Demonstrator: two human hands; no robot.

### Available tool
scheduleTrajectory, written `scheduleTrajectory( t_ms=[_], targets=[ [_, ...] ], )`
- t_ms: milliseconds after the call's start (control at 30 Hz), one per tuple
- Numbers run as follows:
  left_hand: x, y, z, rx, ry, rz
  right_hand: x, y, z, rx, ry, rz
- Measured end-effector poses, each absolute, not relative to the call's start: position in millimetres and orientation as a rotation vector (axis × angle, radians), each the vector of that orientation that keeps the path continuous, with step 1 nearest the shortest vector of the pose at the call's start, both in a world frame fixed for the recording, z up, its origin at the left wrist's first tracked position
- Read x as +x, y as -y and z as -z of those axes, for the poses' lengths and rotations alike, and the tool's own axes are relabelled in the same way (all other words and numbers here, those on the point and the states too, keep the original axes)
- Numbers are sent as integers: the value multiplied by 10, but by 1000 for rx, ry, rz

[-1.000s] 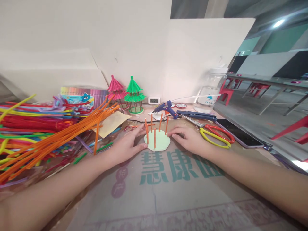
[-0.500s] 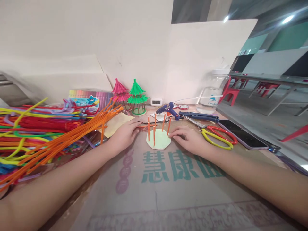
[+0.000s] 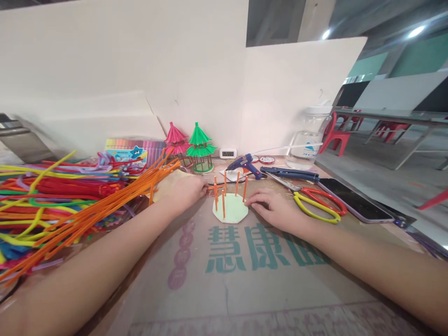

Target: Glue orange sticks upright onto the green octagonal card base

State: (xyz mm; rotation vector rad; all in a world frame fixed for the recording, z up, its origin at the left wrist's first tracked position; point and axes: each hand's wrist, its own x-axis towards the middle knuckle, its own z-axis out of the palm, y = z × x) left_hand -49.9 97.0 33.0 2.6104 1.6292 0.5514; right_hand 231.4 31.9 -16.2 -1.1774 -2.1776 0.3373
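A pale green octagonal base (image 3: 231, 212) lies on the table, with several short orange pipe-cleaner posts (image 3: 223, 203) standing upright near its edge. My right hand (image 3: 271, 205) is on the right of it, loosely bent with fingers apart, fingertips at the base's edge beside the rightmost post. Behind the base on the left, my left hand (image 3: 187, 187) has its fingers curled together. Their tips are at the end of loose orange pipe-cleaner pieces (image 3: 216, 186); what they pinch is hidden.
Bundled pipe cleaners (image 3: 80, 200) cover the left side. Behind stand a green pagoda model (image 3: 201, 148), a pink one (image 3: 175, 138) and a small clock (image 3: 228, 153). A glue gun (image 3: 246, 164), pliers (image 3: 290, 173), scissors (image 3: 318, 205), phone (image 3: 353, 199) and water bottle (image 3: 308, 140) are on the right.
My left hand has shifted slightly right, and its outstretched fingers have curled in by the loose orange pieces. My right hand stays by the base. The view has tilted up a little.
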Motion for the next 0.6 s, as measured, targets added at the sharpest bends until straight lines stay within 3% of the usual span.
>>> scheduleTrajectory(
  t_ms=[267,600],
  targets=[
    [-596,-826,-890,2584,-1757,-687,2304,-310,181,-1178,2164,-372],
    [-450,-301,-1117,2387,-1252,-790,2287,-223,92,-1293,2042,-347]
  ],
)
